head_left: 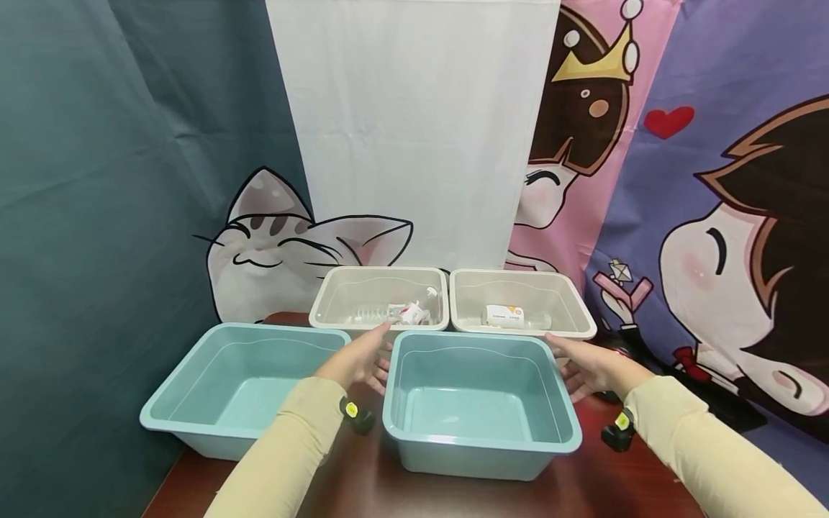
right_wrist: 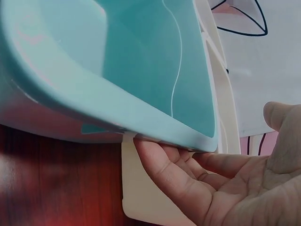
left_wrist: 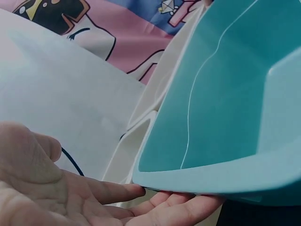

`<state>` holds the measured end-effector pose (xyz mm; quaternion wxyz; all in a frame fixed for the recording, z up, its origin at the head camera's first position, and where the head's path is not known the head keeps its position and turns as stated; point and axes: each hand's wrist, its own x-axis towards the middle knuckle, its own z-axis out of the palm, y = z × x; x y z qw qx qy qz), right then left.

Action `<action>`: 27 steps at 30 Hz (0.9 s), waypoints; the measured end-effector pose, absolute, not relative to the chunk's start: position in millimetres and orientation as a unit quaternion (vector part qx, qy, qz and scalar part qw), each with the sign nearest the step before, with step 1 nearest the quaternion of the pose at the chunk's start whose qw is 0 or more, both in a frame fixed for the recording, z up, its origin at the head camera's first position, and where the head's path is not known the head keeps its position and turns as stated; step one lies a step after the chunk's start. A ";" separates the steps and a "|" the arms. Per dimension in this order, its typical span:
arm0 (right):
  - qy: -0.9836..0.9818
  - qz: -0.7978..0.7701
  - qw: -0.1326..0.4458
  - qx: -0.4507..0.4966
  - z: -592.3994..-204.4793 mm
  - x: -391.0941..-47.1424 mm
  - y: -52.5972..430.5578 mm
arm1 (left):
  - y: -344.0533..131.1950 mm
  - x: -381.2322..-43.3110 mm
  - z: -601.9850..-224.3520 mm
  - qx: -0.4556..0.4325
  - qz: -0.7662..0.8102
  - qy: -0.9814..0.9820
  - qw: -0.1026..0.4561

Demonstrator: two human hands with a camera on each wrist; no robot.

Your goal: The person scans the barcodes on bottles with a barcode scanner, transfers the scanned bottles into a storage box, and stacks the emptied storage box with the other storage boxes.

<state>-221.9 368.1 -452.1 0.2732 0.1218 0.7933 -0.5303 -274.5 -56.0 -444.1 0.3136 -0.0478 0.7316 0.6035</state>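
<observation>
Both of my hands flank a light blue plastic bin in the head view. My left hand is at its left side; in the left wrist view, the extended fingers touch under the bin's rim, thumb held off. At the other side is my right hand. Its slightly bent fingers reach beneath the rim in the right wrist view, and that thumb also stands clear. I see only a light blue floor and walls inside this bin.
A second blue bin stands to the left. Behind are two off-white bins: the left one holds clear plastic bottles, the right one a labelled bottle. A printed curtain hangs behind the dark red table.
</observation>
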 end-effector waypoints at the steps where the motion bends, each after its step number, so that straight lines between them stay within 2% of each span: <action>1: 0.793 -0.531 0.274 0.120 -451.0 -222.2 367.4 | -57.3 -274.7 -442.7 -0.045 0.603 0.732 0.315; 16: 0.777 -0.557 0.278 0.090 -428.0 -227.2 353.3 | -78.0 -285.5 -410.8 -0.045 0.578 0.744 0.332; 27: 0.771 -0.570 0.271 0.079 -419.3 -225.1 344.1 | -81.0 -293.4 -383.7 -0.054 0.554 0.767 0.319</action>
